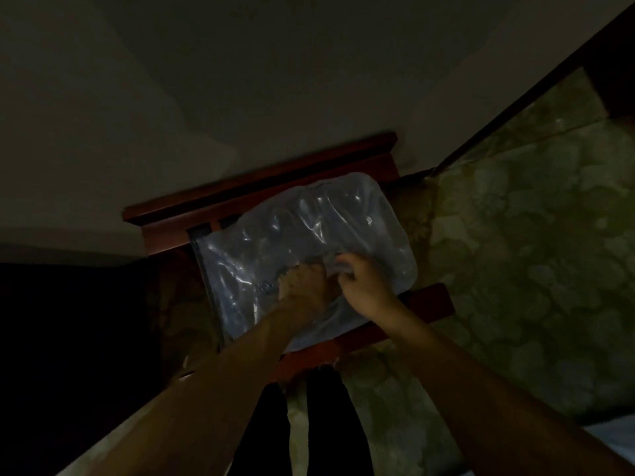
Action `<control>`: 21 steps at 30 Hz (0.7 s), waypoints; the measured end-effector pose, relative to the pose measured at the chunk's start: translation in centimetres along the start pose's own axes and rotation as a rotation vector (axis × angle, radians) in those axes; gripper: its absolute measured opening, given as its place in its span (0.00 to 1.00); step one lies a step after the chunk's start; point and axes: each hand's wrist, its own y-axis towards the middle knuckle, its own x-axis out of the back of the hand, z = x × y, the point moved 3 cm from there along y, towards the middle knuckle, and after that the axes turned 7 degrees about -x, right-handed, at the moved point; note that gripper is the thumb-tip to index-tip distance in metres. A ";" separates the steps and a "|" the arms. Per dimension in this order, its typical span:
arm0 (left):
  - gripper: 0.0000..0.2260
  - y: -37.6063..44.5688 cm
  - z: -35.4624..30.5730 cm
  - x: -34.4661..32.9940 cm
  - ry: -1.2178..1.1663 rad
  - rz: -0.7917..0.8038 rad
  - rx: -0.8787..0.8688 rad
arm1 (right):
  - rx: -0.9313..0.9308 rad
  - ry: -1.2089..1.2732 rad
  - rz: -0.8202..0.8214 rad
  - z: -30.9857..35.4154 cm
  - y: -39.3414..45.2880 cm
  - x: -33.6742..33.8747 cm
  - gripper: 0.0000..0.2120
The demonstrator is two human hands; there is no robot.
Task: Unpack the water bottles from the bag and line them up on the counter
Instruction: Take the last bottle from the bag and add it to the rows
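both hands, left hand (pixel 302 283) and right hand (pixel 360 280), clutching plastic bag (pixel 309 235) on wooden stand (pixel 378 331); bottles apparently still inside, none lined up.

Clear plastic bag (pixel 302 242) lying flat on a red wooden stand.
Crinkled, shiny, rounded far corners, mouth toward the left; dim rounded bulges inside, bottles not clearly distinguishable. Sits centre, slightly tilted, near edge bunched.
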 end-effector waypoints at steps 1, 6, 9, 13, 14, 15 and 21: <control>0.21 -0.6 -0.2 0.4 0.019 -0.024 -0.012 | -0.007 -0.005 -0.029 0.0 -0.2 0.1 0.17; 0.20 -5.0 -1.3 4.5 0.106 -0.102 -0.081 | -0.015 -0.113 0.004 0.4 -1.5 -0.5 0.26; 0.20 -7.4 -0.7 6.5 0.171 -0.145 -0.101 | 0.006 -0.199 0.047 0.9 -2.9 -1.2 0.33; 0.21 -10.4 1.1 9.8 0.101 -0.157 -0.162 | 0.116 -0.202 0.097 3.0 -5.9 -1.8 0.36; 0.21 -11.2 1.4 10.8 0.118 -0.178 -0.217 | 0.145 -0.198 0.080 3.8 -6.8 -1.7 0.35; 0.21 -12.0 1.7 11.9 0.153 -0.205 -0.254 | 0.174 -0.186 0.050 4.8 -7.7 -1.4 0.33; 0.22 -17.4 1.8 19.8 0.126 -0.414 -0.323 | 0.270 -0.138 -0.065 12.0 -13.4 0.3 0.19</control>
